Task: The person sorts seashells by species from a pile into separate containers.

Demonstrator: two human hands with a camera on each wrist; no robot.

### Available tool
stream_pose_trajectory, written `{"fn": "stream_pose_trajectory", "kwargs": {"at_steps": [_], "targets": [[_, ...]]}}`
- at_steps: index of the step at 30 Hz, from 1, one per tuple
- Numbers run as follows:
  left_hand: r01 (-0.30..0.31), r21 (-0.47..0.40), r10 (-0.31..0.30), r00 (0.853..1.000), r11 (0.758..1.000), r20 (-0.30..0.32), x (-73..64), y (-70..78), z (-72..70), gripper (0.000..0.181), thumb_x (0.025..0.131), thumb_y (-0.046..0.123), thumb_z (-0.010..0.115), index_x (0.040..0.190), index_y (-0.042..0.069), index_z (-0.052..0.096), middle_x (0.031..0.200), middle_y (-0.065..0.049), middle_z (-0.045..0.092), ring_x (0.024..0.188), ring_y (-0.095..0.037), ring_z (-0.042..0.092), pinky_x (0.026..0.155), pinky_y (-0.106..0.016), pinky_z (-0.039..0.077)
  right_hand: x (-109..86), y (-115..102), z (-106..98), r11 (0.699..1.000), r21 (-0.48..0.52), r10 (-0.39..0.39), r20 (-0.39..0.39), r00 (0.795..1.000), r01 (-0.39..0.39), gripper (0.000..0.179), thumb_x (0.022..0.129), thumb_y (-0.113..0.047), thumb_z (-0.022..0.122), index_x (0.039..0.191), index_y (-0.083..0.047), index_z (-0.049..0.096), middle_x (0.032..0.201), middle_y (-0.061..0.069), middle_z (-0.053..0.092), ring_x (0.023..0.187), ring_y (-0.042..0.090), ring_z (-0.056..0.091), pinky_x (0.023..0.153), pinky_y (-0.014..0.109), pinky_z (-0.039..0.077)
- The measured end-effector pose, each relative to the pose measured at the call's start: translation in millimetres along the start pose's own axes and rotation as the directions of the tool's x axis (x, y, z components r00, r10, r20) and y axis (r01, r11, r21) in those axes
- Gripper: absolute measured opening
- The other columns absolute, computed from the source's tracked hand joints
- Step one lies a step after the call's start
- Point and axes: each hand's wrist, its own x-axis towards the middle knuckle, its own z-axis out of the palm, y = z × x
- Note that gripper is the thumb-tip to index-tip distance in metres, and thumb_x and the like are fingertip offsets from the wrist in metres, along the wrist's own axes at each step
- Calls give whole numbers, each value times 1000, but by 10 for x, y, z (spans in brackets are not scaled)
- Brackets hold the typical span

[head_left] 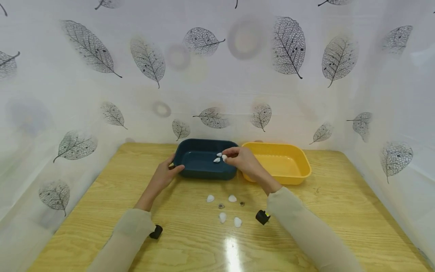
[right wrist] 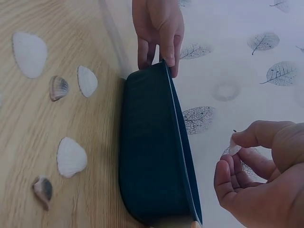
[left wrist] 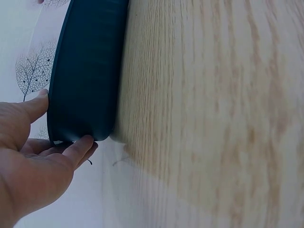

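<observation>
A dark blue plastic tub (head_left: 204,174) stands on the wooden table. My left hand (head_left: 162,176) grips its left end, thumb at the rim and fingers along the outer wall, as the left wrist view shows. Above the tub's right part, my right hand (head_left: 245,162) pinches a white seashell (head_left: 224,158) between thumb and fingertips; the same shell (right wrist: 234,146) is partly hidden by the thumb in the right wrist view. Two white shells (head_left: 216,160) appear just left of those fingertips, inside the tub.
A yellow tub (head_left: 295,180) stands right of the blue one, under my right forearm. In front lie several white shells (head_left: 222,217) and two small dark-patterned shells (head_left: 221,206). A leaf-print curtain (head_left: 210,75) hangs behind the table's far edge.
</observation>
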Motion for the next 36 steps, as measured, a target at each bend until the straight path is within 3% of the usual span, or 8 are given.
{"fn": "stream_pose_trajectory", "kwargs": {"at_steps": [7, 17, 27, 36], "targets": [[1, 0, -1, 1000, 1000, -11, -5, -10, -14, 76, 109, 25, 57, 164, -2, 12, 168, -26, 15, 146, -49, 33, 112, -56, 41, 203, -9, 103, 999, 11, 32, 3, 999, -32, 33, 100, -11, 67, 131, -3, 70, 133, 13, 67, 118, 27, 63, 103, 44, 51], [11, 4, -11, 1000, 1000, -18, 7, -15, -10, 75, 109, 23, 57, 164, -2, 13, 168, -26, 15, 146, -48, 33, 113, -55, 42, 430, 74, 225, 999, -20, 33, -25, 999, -33, 33, 102, -11, 65, 132, 1, 68, 134, 17, 65, 120, 31, 63, 102, 45, 52], [12, 2, -12, 1000, 1000, -20, 33, -8, 19, 76, 108, 26, 58, 163, -3, 14, 168, -25, 16, 146, -48, 35, 112, -54, 42, 553, 94, 331, 1000, 19, 22, -82, 996, -20, 39, 101, -9, 66, 137, 6, 63, 128, 21, 67, 109, 36, 67, 98, 49, 54], [14, 9, -14, 999, 1000, -40, 31, -16, 18, 75, 107, 25, 60, 163, -2, 17, 167, -25, 20, 144, -47, 38, 112, -54, 43, 523, 125, 322, 1000, 22, 24, -110, 994, -22, 34, 102, -6, 63, 133, 7, 65, 126, 20, 69, 107, 38, 66, 98, 50, 54]]}}
